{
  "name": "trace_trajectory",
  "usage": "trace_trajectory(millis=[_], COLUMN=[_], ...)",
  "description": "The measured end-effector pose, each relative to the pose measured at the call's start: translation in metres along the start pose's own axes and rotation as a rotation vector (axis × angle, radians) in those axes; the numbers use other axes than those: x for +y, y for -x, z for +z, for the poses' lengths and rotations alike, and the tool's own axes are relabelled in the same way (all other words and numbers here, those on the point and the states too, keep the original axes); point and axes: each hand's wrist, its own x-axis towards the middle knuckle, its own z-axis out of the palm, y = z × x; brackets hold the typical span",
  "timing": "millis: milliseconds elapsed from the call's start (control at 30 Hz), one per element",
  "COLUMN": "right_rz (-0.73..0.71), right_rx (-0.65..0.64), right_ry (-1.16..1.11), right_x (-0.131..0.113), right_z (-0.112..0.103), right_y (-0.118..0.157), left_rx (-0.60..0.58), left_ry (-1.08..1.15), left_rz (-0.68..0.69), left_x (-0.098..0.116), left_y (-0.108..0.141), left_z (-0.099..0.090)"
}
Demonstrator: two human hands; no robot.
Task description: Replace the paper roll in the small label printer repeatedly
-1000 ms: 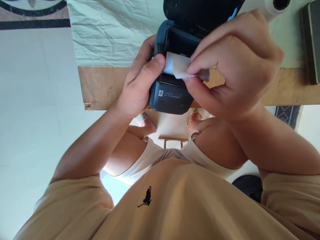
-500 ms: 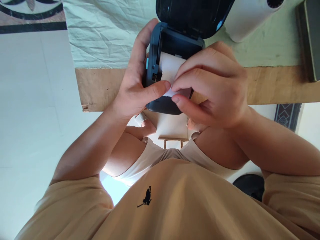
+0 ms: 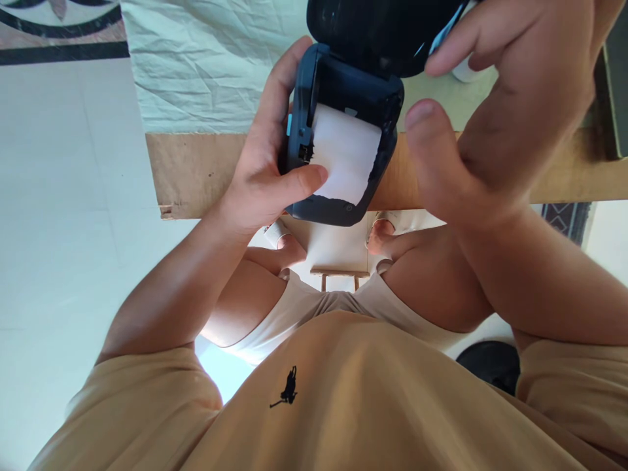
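Note:
A small dark label printer [image 3: 321, 209] is tilted over the table's front edge, its black lid [image 3: 363, 33] swung up. Inside lies a roll of white paper [image 3: 346, 154], its loose end spread over the printer's front lip. My left hand [image 3: 265, 170] grips the printer's left side, with the thumb pressing on the paper. My right hand [image 3: 500, 111] is off the paper, beside the lid's right edge. Its thumb and fingers are spread apart, and the fingertips are close to the lid; whether they touch it I cannot tell.
A pale green cloth [image 3: 206, 72] covers the wooden table [image 3: 191, 170]. Behind my right hand a white object [image 3: 468, 70] is mostly hidden. A dark flat object [image 3: 615, 91] lies at the right edge. Below are my legs and a small wooden stool [image 3: 339, 273].
My right hand has let go of the paper and moved up and right to the lid's edge. More of the paper shows. My left hand and the printer have stayed in place.

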Motion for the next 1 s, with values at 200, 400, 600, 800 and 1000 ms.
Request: trace_trajectory(millis=[200,400,600,800,1000], right_rz=[-0.179,-0.007,0.002,-0.01,0.029], right_rx=[0.111,-0.147,-0.264,-0.259,-0.276], right_ry=[-0.239,-0.185,-0.356,-0.473,-0.547], right_x=[0.0,-0.006,0.003,0.009,0.008], right_z=[0.007,0.009,0.021,0.029,0.028], right_y=[0.001,0.0,-0.001,0.002,0.001], left_rx=[0.078,0.053,0.118,0.115,0.202], left_ry=[-0.089,0.003,0.045,0.118,0.141], left_rz=[-0.323,-0.207,-0.252,-0.131,-0.188], left_x=[0.046,0.038,0.038,0.029,0.041], left_y=[0.013,0.008,0.008,0.008,0.008], left_z=[0.018,0.018,0.023,0.03,0.043])
